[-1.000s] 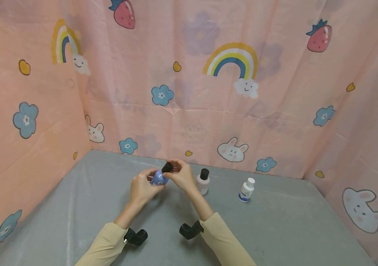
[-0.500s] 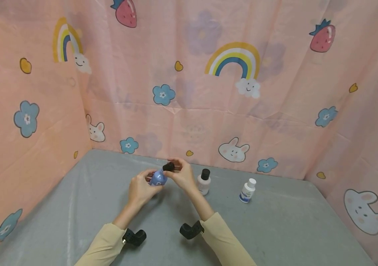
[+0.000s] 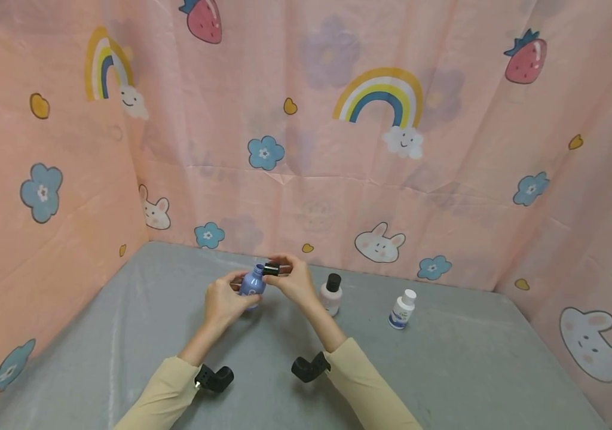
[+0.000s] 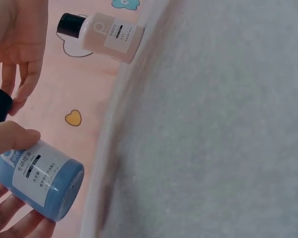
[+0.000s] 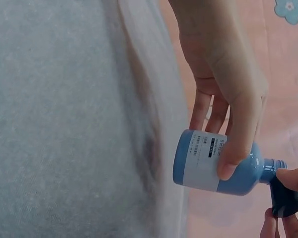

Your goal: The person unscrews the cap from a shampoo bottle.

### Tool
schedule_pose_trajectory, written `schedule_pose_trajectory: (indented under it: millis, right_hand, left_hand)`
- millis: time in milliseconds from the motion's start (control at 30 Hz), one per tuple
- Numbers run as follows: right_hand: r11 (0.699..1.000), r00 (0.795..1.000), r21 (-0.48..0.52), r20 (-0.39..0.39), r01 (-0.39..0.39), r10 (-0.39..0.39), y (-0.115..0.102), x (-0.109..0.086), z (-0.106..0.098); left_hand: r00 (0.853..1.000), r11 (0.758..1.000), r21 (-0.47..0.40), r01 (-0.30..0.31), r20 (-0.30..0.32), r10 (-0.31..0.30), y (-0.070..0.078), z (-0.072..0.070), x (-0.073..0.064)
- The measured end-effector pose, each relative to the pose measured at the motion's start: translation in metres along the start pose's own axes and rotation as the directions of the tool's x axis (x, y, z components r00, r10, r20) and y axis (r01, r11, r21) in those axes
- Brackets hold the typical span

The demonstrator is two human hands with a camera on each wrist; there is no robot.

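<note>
My left hand (image 3: pixel 225 303) grips a blue bottle (image 3: pixel 252 285) round its body, thumb across the white label, held above the table. In the right wrist view the bottle's threaded neck (image 5: pixel 275 164) is uncovered. My right hand (image 3: pixel 293 279) pinches the black cap (image 3: pixel 271 269) between thumb and fingers. The cap is off the thread and tipped sideways, right beside the mouth; whether they touch I cannot tell. Just right of my right hand stands a pale pink bottle (image 3: pixel 330 297) with a black cap, upright on the table.
A small white bottle (image 3: pixel 402 309) with a blue-banded label stands farther right on the grey-covered table (image 3: pixel 473 358). Behind the table hangs a pink printed curtain (image 3: pixel 317 197), which also runs along both sides. Black wrist cameras (image 3: pixel 309 367) sit on both forearms.
The black cap has come off the blue bottle's neck and turned sideways. My left hand has shifted slightly left and down with the bottle, which now stands more upright.
</note>
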State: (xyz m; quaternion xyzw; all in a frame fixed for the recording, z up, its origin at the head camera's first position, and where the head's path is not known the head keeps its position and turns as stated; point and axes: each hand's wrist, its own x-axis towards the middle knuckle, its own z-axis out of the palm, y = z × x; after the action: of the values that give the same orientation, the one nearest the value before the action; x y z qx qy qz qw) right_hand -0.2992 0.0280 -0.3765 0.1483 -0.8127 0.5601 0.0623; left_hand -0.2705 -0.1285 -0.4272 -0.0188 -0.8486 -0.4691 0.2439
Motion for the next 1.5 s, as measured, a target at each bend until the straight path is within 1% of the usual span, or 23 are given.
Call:
schedule_pose_trajectory:
  millis: [100,200,467,633,867,1200,1500]
  right_hand:
    - [1.000,1.000,0.013,-0.001,-0.007,0.007,0.002,0.000,0.001]
    - [1.000,1.000,0.015,-0.001,-0.010,0.010,0.004,0.001,0.001]
    - [0.998,1.000,-0.057,0.008,-0.024,0.024,0.009,0.005,0.001]
    - [0.998,0.999,-0.065,0.023,-0.025,0.026,0.014,0.006,0.002]
    - [0.994,0.999,-0.110,0.040,0.008,-0.003,0.023,0.008,0.002]
    - [0.988,0.995,-0.156,0.091,-0.015,0.030,0.033,0.008,0.005]
    - [0.989,0.994,-0.148,0.108,-0.004,0.020,0.040,0.009,0.010]
  left_hand:
    - [1.000,1.000,-0.016,0.014,-0.001,-0.014,-0.001,0.000,0.001]
    - [1.000,0.999,-0.030,0.016,-0.008,-0.016,-0.002,0.000,0.003]
    - [0.999,0.998,-0.055,0.036,-0.018,-0.037,-0.009,0.005,0.007]
    - [0.998,0.996,-0.069,0.062,-0.006,-0.062,-0.012,0.005,0.010]
    - [0.996,0.994,-0.066,0.089,0.015,-0.088,-0.015,0.004,0.014]
    - [0.993,0.989,-0.091,0.118,0.013,-0.117,-0.017,0.005,0.017]
    - [0.994,0.989,-0.096,0.112,0.009,-0.112,-0.022,0.006,0.015]
